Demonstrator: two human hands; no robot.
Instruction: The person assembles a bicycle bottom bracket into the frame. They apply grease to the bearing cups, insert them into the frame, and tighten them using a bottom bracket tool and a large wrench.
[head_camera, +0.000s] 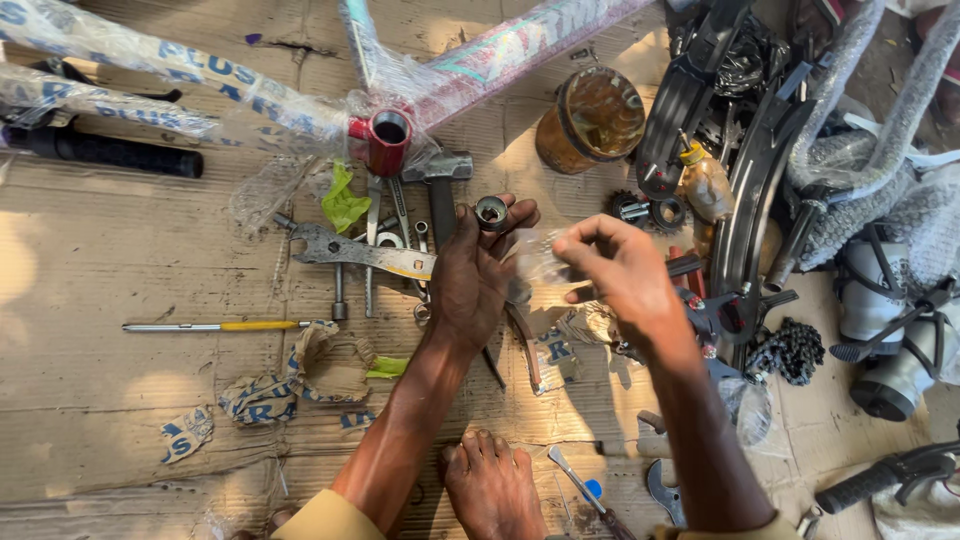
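Hands meet above the middle of a cardboard sheet (120, 400) that covers the floor and bears everything in view. Left hand (478, 275): fingers curled upward, pinching a small metal bearing cup (491, 212) at the fingertips, held clear of the cardboard with its open bore facing the camera. Right hand (622, 270): fingers bent loosely inward, holding a scrap of clear plastic wrap (540, 258) just beside the cup; how firmly it grips cannot be told. Both forearms enter from the lower edge and converge, the left nearly vertical, the right slanting in from the lower right. A bare foot (492, 488) rests between them.

Plastic-wrapped bicycle frame (300, 95) spans the upper edge, its red bottom-bracket shell (388, 140) open just above the left hand. Black mudguards (750, 170) crowd the right side, with foam-wrapped tubing (880, 130) beyond; room there is tight. A brown jar (592, 118) stands above the right hand. Flat spanner (360, 250) and hammer (440, 185) lie under and beside the left hand. Open cardboard lies to the left, broken only by a yellow-handled screwdriver (215, 326) and torn wrapping scraps (260, 395). A sprocket (645, 210) lies near the right hand.
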